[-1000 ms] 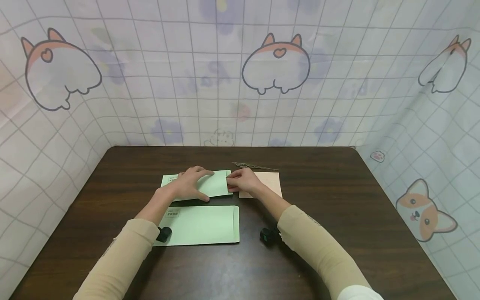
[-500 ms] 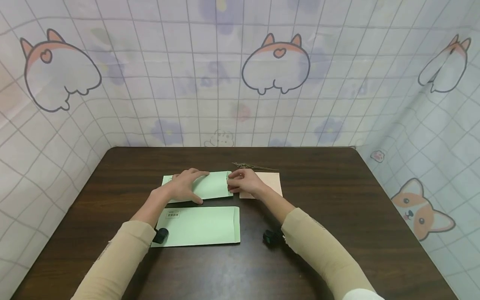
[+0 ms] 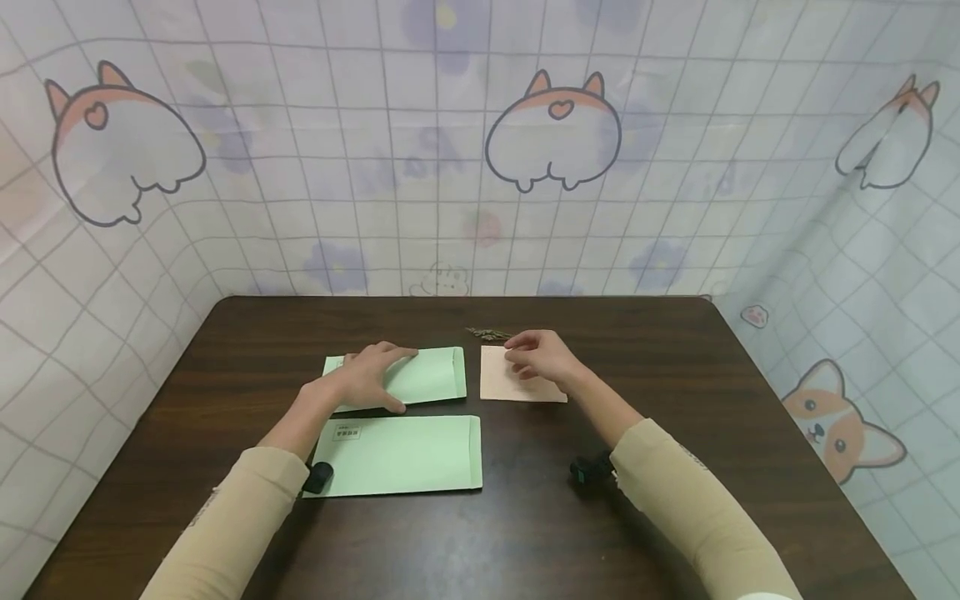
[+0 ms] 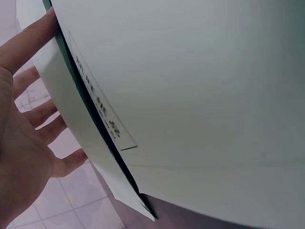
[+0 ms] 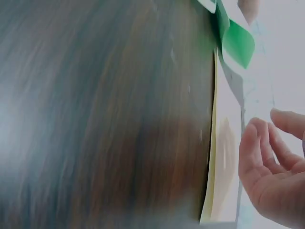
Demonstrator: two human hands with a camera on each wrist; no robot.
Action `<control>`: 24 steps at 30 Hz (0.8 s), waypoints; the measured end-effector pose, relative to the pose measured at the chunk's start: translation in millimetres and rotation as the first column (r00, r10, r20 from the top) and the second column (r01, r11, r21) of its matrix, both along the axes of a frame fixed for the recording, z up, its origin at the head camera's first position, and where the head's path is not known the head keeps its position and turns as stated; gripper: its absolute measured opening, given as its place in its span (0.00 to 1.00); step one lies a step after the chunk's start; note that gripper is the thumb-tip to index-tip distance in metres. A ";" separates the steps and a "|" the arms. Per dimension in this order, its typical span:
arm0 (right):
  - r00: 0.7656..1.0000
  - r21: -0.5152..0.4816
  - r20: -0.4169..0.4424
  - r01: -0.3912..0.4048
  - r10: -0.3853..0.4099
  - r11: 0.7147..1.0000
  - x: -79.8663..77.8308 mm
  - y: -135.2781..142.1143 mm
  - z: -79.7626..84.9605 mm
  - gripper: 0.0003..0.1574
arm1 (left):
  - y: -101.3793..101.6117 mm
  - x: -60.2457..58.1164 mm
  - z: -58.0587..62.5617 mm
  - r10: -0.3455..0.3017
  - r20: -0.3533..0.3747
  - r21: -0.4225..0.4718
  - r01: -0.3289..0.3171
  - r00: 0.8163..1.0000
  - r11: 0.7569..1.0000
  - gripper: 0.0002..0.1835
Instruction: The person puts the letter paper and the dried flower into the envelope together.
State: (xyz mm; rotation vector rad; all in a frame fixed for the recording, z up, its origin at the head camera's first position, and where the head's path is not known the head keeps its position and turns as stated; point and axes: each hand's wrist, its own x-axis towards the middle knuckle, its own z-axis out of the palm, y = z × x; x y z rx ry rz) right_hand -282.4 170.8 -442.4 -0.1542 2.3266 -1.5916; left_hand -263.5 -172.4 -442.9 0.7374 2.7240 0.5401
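Observation:
Two pale green envelopes lie one behind the other. My left hand (image 3: 367,375) rests with spread fingers on the left part of the far envelope (image 3: 438,371), thumb at its front edge. The near envelope (image 3: 412,454) lies flat with a small printed box at its upper left. Over a peach-coloured paper (image 3: 497,379), right of the far envelope, is my right hand (image 3: 543,357), its fingers loosely bent around nothing. In the right wrist view the far envelope's mouth (image 5: 239,43) gapes, and the right hand (image 5: 271,176) hovers beside the paper (image 5: 228,167).
A dried plant sprig (image 3: 486,334) lies behind the peach paper, its right part hidden by the right hand. The dark wooden table (image 3: 675,375) ends at a patterned curtain (image 3: 435,167) at the back and sides.
My right hand has left the far envelope's right end and moved right, over the peach paper. My left hand has slid slightly left on the envelope, then stayed there.

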 end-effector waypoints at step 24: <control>0.987 0.304 -0.095 0.156 -0.133 0.940 -6.9 55.9 -15.4 0.27 | 2.0 0.7 -1.6 0.003 0.001 0.007 -0.003 1.000 1.000 0.50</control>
